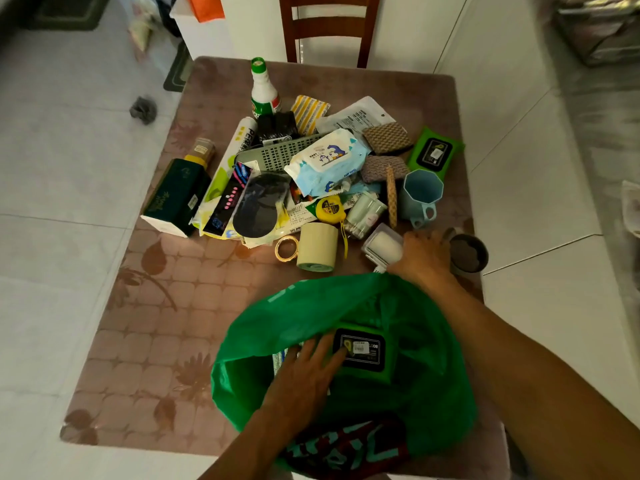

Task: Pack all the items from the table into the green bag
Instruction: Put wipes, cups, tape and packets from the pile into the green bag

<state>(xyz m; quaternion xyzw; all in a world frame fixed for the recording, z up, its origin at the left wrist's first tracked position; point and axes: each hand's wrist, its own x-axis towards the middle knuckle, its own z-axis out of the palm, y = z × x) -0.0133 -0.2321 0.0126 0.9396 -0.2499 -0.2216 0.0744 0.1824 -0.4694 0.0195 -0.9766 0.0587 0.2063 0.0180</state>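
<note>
Green bag [311, 306] at table [145, 334] edge

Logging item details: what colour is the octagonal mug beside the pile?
Light blue mug, clearest in the head view.

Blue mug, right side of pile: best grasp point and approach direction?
Grip the blue mug by its handle, coming from the near side. The mug lies tipped with its mouth toward the camera, and the handle loop sticks out toward the right hand, clear of the pile; a woven stick crowds its left wall.
</note>
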